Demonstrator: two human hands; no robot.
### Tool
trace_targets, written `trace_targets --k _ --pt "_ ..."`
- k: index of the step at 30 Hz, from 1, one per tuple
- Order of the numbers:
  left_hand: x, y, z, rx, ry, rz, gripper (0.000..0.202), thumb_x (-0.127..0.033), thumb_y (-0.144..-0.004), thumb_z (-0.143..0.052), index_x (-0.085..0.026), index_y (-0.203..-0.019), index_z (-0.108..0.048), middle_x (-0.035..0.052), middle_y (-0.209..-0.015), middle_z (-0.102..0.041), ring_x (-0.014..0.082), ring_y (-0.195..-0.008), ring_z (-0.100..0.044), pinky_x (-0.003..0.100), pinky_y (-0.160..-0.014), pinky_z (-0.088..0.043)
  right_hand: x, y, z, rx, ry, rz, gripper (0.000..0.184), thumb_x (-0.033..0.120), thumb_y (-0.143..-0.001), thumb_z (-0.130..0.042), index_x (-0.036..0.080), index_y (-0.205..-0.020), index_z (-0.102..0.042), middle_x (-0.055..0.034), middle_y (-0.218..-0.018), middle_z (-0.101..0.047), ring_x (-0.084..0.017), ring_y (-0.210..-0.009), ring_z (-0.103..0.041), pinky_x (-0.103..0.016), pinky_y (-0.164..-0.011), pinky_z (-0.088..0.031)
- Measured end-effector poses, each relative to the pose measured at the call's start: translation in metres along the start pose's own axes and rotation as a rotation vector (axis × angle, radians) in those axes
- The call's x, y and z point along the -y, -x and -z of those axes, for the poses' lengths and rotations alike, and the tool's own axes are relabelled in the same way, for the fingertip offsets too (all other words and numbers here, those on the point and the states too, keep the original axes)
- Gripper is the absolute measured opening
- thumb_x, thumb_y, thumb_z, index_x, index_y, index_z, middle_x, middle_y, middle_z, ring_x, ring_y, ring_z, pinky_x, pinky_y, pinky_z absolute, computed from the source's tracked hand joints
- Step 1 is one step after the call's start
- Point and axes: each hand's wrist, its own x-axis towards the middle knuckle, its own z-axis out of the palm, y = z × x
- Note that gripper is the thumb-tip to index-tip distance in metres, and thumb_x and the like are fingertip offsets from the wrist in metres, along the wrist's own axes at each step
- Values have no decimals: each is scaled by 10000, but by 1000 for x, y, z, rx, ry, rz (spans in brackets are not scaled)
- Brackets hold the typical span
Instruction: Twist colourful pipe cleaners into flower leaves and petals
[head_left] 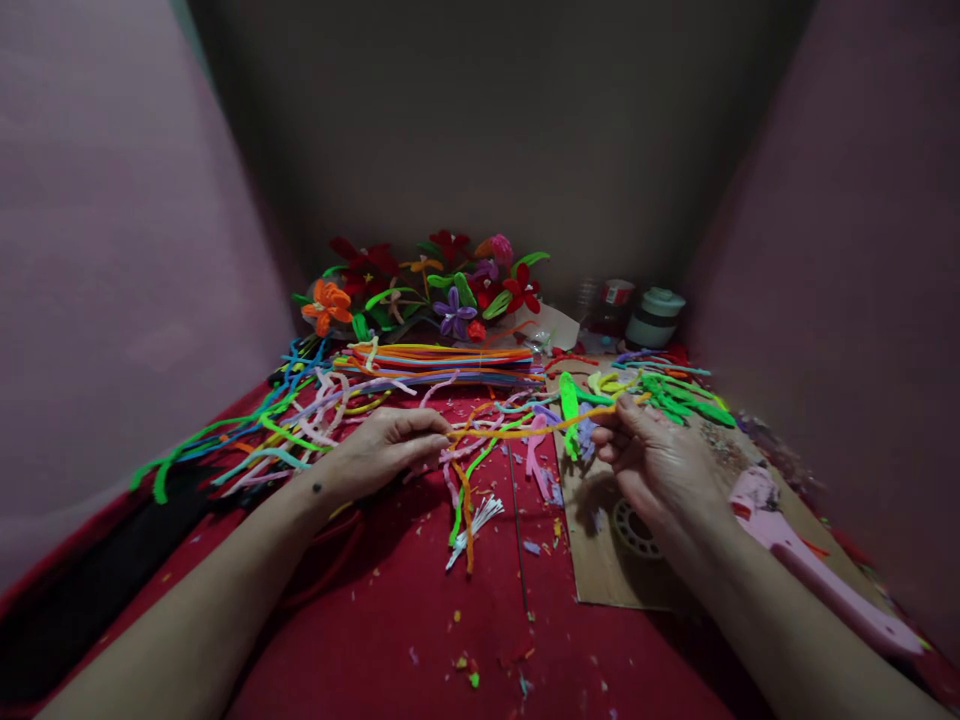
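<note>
An orange pipe cleaner (517, 433) is stretched almost level between my two hands, above the red cloth. My left hand (397, 445) pinches its left end between thumb and fingers. At the other end, my right hand (649, 455) grips it between thumb and forefinger, the remaining fingers curled. Below and between the hands lie a bunch of white stamens (478, 530), loose green and orange pipe cleaners, and a thin dark stem wire (517, 530). A pink fuzzy petal (537, 450) and a bright green leaf (569, 410) lie near my right hand.
Behind are bundled pipe cleaners (442, 360) and finished fuzzy flowers (454, 312). On the right, a cardboard sheet (596, 570) carries a tape roll (636, 528) and green leaves (679, 398); a pink tool (832, 580) lies beside my right forearm. A lidded jar (655, 316) stands behind.
</note>
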Motion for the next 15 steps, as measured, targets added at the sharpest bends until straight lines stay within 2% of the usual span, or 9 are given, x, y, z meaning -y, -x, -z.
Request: trace_targets --k 2,5,7,11,13,15 --pt "1 0 1 -20 68 17 217 -340 -793 -508 -138 -810 -587 -18 -563 -538 82 -496 -475 194 -482 -388 -2 1 0 22 0 -12 265 271 -567 -765 144 -666 -554 -23 -581 -640 -107 -464 -573 -168 -368 -421" --pt "-1 2 9 -144 121 35 193 -327 -776 -537 -137 -785 -569 -17 -558 -551 78 -471 -480 192 -464 -393 -2 3 0 67 1 -39 248 281 -607 -739 138 -706 -562 -36 -628 -651 -106 -483 -576 -173 -387 -426" --pt "-4 6 20 -314 134 27 170 -305 -764 -556 -136 -773 -567 -13 -565 -567 74 -464 -483 186 -457 -391 -2 4 1 92 9 -51 224 276 -629 -722 136 -723 -574 -40 -655 -653 -104 -493 -575 -175 -395 -427" --pt "-3 22 51 -788 144 11 145 -281 -754 -556 -143 -794 -575 -16 -575 -573 55 -430 -455 169 -420 -363 -3 9 1 113 42 -55 191 276 -625 -712 145 -697 -594 -23 -605 -626 -107 -479 -562 -176 -380 -413" --pt "8 34 70 -961 97 29 144 -279 -739 -562 -149 -796 -586 -19 -581 -573 51 -427 -458 167 -424 -367 -5 11 0 132 63 -79 190 278 -614 -719 151 -682 -596 -17 -586 -616 -102 -463 -551 -174 -378 -409" --pt "25 47 88 -1079 14 68 160 -287 -725 -566 -152 -804 -597 -20 -581 -575 57 -426 -470 174 -431 -379 -8 13 0 149 96 -112 204 292 -606 -727 153 -677 -596 -14 -574 -609 -101 -451 -543 -177 -376 -406"
